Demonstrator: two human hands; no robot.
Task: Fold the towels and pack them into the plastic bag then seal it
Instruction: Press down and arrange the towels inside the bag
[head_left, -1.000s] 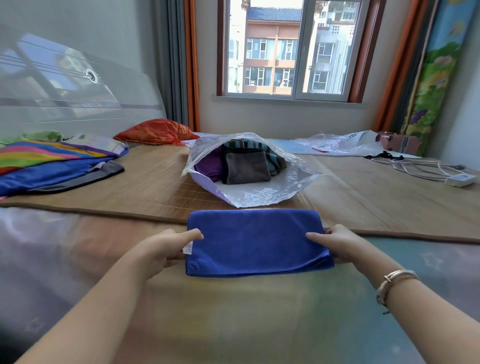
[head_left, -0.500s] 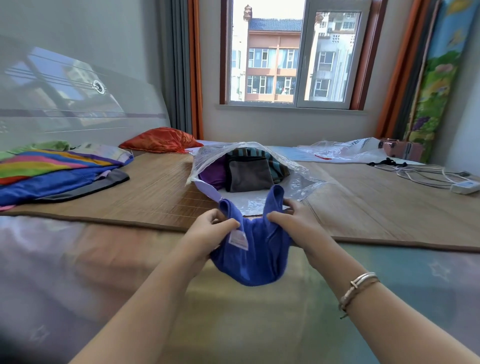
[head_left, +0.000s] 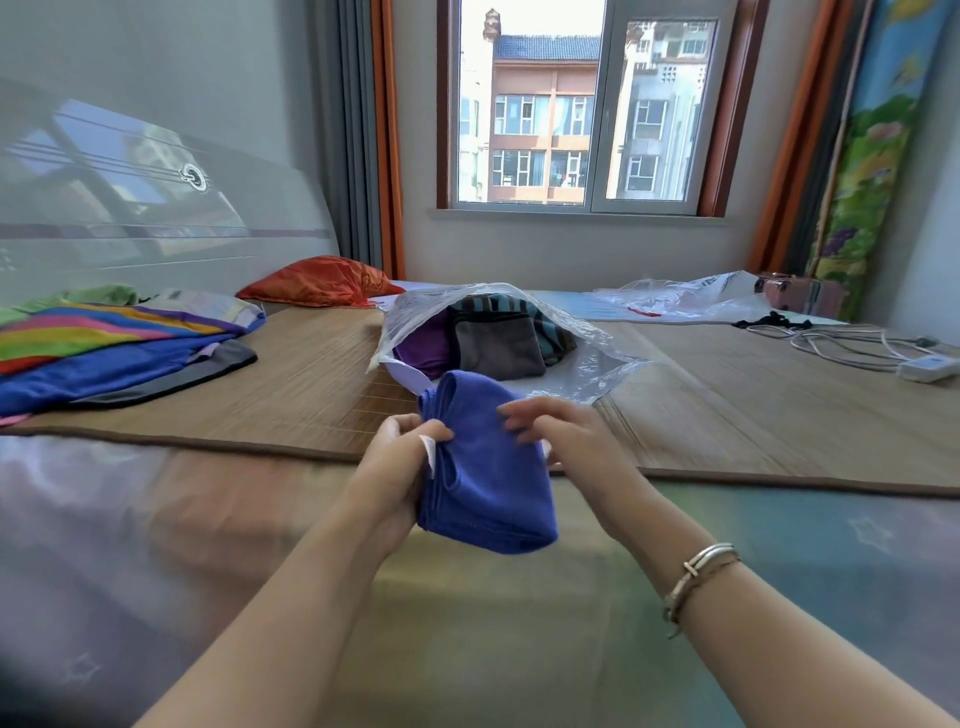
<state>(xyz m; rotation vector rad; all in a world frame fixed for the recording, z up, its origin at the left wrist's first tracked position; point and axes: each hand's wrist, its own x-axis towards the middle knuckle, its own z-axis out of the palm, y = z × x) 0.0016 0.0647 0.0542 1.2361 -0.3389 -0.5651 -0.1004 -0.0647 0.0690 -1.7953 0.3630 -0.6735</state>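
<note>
A folded blue towel (head_left: 485, 467) hangs above the bed's near edge, doubled over. My left hand (head_left: 400, 462) grips its left side, where a white label shows. My right hand (head_left: 563, 436) is at the towel's right side with its fingers loosely spread over the top; whether it holds the cloth is unclear. Just beyond, a clear plastic bag (head_left: 597, 364) lies open on the bamboo mat (head_left: 311, 384), mouth toward me. Folded towels sit inside it: a purple one (head_left: 423, 345), a grey one (head_left: 498, 348) and a striped one behind.
A pile of striped and blue fabric (head_left: 104, 348) lies at the left of the mat. An orange pillow (head_left: 317, 283) sits at the back. Another plastic bag (head_left: 685, 296) lies at the back right, with white cables and a power strip (head_left: 924, 366) at the far right.
The blue towel lay flat between both hands. I lifted it and brought its two ends together. My right hand's fingers have since loosened while the left keeps its grip.
</note>
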